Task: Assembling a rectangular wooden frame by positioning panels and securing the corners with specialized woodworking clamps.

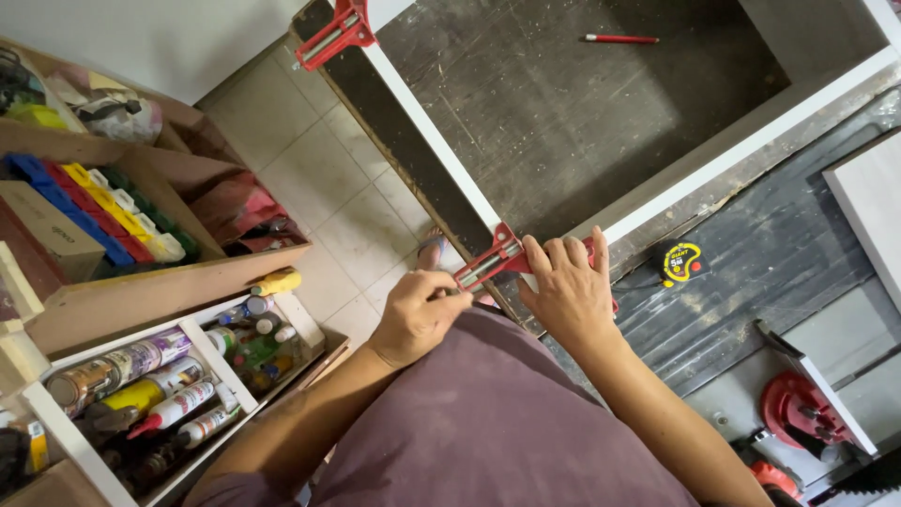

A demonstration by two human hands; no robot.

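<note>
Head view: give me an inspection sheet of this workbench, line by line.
Surface: dark, scuffed workbench top carrying a white board frame.
Job's things: red corner clamp on the frame's near corner; second red corner clamp on the far corner.
Clutter: red pencil inside the frame; yellow tape measure to the right.
Hands: left hand at the near clamp's handle end; right hand pressing on the clamp and frame.
Cables: nothing seen.
Surroundings: tiled floor; wooden shelves with spray cans and bottles; red tool lower right.
</note>
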